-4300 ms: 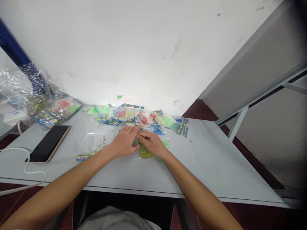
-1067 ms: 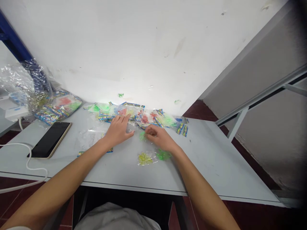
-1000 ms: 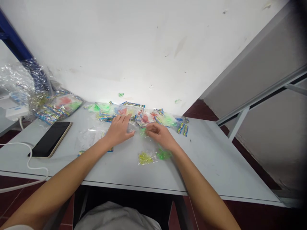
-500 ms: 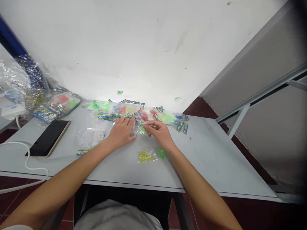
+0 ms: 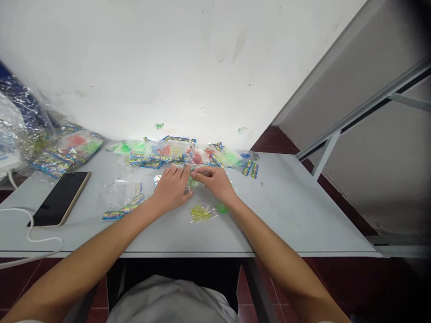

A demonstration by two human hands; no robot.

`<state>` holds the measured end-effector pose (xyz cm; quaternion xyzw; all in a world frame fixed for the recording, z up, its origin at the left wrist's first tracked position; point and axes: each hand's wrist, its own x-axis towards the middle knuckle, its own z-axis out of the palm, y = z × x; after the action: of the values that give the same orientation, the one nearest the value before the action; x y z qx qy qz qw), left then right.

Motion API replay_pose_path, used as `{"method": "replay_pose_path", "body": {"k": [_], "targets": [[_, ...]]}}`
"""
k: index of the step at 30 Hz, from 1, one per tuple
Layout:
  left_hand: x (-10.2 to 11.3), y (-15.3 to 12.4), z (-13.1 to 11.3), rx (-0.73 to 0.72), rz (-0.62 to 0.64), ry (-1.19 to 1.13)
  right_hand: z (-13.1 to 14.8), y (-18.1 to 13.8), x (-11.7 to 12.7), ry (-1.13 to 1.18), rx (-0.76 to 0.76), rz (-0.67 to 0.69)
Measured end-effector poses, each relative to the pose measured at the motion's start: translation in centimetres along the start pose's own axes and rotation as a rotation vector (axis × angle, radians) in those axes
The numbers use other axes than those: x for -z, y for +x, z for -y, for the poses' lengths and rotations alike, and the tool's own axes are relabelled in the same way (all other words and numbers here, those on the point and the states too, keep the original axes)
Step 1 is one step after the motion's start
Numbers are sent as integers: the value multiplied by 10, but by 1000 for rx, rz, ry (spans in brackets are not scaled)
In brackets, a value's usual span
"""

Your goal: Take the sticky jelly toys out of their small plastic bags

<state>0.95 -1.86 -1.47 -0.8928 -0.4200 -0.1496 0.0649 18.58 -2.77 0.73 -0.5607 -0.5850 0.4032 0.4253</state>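
My left hand (image 5: pixel 172 186) lies palm down on the table, its fingers stretched forward and its thumb apart, pressing beside a small clear plastic bag with green pieces (image 5: pixel 192 181). At the bag's right edge, the thumb and fingers of my right hand (image 5: pixel 215 181) are pinched together on the plastic. Part of the bag is hidden by both hands. Nearer to me lie a clear bag of yellow pieces (image 5: pixel 200 213) and, under my right wrist, some green pieces (image 5: pixel 221 207).
Along the wall is a row of small bags with printed header cards (image 5: pixel 164 150). Empty-looking clear bags (image 5: pixel 116 195) lie left of my left hand. A phone (image 5: pixel 60 199), a white cable (image 5: pixel 43 240) and a large bag of packets (image 5: pixel 74 146) are farther left.
My right hand has moved left, closer to my left hand, along the bag with green pieces. The whole view has shifted slightly.
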Motion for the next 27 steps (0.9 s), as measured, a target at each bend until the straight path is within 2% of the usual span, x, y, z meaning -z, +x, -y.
{"method": "replay_pose_path", "body": {"k": [2, 6, 13, 18, 20, 27], "targets": [[-1, 1, 0, 6, -14, -7, 0, 0, 0, 58, -52, 15], [-1, 2, 1, 25, -57, -25, -2, 0, -5, 139, -149, 134], [-4, 2, -1, 21, -31, -41, -8, -1, -21, 36, -21, 218], [-5, 3, 1, 26, -30, -58, -5, -1, -21, 60, -61, 239], [-5, 3, 3, 33, -48, -62, -2, -2, -19, 92, -88, 229], [-7, 2, 10, 61, -84, -66, 2, -2, -8, 134, -151, 67]]}}
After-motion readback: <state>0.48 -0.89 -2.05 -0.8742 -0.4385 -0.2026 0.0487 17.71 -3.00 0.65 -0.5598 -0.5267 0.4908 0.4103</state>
